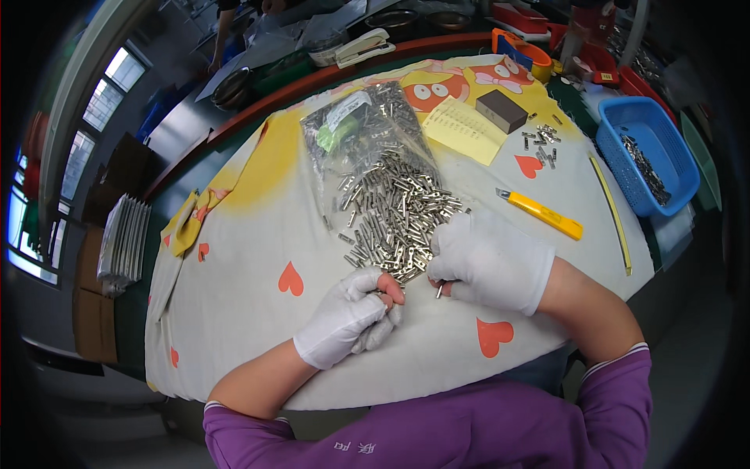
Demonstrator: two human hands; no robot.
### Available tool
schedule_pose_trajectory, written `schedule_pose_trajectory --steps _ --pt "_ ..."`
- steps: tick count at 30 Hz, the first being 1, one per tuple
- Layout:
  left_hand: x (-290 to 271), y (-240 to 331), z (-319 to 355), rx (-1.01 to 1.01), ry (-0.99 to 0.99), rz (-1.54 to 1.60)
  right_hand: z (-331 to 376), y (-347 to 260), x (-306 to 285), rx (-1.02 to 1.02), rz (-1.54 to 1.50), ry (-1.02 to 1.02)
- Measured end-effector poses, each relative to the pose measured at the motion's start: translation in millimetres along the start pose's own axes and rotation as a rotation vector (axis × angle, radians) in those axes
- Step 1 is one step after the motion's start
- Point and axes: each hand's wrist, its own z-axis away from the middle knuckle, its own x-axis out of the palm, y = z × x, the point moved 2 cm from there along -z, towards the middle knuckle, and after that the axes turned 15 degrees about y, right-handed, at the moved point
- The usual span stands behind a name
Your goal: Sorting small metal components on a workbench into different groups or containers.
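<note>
The pile (391,211) of small metal parts lies in the middle of the counter (258,234), spilling from the open mouth of a clear bag (355,129), so its near edge sits right in front of both hands and single pieces can be drawn off without a stretch. The left hand (351,316), in a white glove with the fingertips cut away, is curled almost shut at the pile's near edge; its bare thumb and forefinger pinch together, and a few parts seem gathered under the curled fingers, though how many I cannot tell. The right hand (488,262), gloved the same way, is closed in a loose fist with the knuckles up, and a single part (440,291) sticks out from below it, pinched between the fingers just off the cloth.

The parts are short, flat, silver strips, shiny, all much alike and lying at every angle. A smaller scatter (541,141) lies apart on the far right, beside a dark block (502,109), and more fill the blue basket (672,168) at the right edge, likely set aside within reach. A yellow knife (539,213) rests between pile and basket, near the right hand.
</note>
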Motion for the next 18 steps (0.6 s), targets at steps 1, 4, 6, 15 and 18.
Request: schedule_pose_trajectory --steps 1,4,6,15,18 --pt "1 1 0 -0.027 0.013 -0.002 -1 -2 3 -0.003 0.107 -0.042" --pt "2 -1 -2 -0.058 0.047 -0.037 -3 -8 10 -0.03 0.241 -0.062" --pt "1 -3 -2 -0.049 0.051 -0.053 -7 -9 11 -0.056 0.268 -0.041" --pt "7 -1 2 -0.033 0.084 -0.183 -12 -14 12 -0.099 0.038 0.222" --pt "4 -3 0 -0.026 0.083 -0.133 -12 -12 10 -0.056 -0.063 0.272"
